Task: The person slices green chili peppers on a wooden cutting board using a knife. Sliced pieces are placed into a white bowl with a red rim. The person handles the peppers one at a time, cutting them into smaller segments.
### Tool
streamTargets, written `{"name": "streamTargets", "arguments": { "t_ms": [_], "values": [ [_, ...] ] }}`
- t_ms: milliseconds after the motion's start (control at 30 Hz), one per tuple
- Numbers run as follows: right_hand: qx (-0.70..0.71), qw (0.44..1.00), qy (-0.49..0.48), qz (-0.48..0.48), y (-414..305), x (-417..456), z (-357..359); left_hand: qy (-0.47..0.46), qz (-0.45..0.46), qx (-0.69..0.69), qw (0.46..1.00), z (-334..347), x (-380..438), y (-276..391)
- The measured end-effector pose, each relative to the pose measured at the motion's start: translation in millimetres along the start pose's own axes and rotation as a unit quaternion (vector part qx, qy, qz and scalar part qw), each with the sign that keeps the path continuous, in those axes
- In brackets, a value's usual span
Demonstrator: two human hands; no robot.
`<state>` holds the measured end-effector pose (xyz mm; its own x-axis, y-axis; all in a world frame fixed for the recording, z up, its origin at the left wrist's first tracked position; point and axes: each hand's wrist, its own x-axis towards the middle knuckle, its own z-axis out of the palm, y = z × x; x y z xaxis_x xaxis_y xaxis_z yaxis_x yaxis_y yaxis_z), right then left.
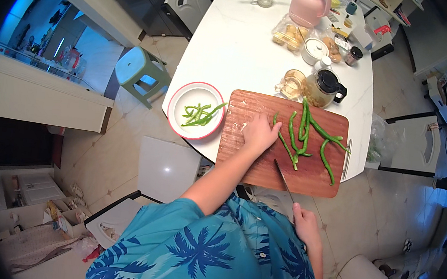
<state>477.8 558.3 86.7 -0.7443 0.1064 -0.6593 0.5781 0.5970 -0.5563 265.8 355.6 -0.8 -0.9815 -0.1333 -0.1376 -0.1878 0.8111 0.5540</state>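
Note:
My left hand rests on the left part of the wooden cutting board, its fingertips beside a thin green chili pepper; whether it touches the pepper is not plain. At the board's near edge, my right hand is closed around the handle of a knife, whose blade lies over the board pointing away from me. Several more long green peppers are spread over the board's right half. Left of the board stands a white bowl with a red rim, holding cut green pepper pieces.
Behind the board are a glass cup, a glass teapot with a black lid, a white lidded pot and a pink jug. A green stool stands left of the white table.

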Motion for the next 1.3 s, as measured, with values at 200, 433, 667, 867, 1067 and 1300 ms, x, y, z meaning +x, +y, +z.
{"name": "streamTargets", "arguments": {
  "t_ms": [200,433,667,867,1067,1300],
  "values": [
    [0.056,0.998,0.013,-0.012,26,0,13,-0.078,-0.026,0.106,0.991,-10,15,23],
    [0.086,0.996,-0.001,0.001,14,12,12,0.107,-0.088,-0.207,0.968,-57,-7,-30],
    [0.058,0.998,-0.01,-0.006,-1,35,8,0.201,-0.091,-0.466,0.857,-190,-26,-70],
    [0.038,0.999,-0.008,-0.032,-4,43,11,0.319,-0.104,-0.362,0.87,-227,3,-131],
    [-0.001,1.0,0.007,-0.013,-5,40,10,0.284,-0.065,-0.056,0.955,-176,43,-152],
    [-0.025,1.0,0.008,-0.006,-26,26,4,0.185,0.167,0.179,0.952,-126,47,-139]
  ]
}}
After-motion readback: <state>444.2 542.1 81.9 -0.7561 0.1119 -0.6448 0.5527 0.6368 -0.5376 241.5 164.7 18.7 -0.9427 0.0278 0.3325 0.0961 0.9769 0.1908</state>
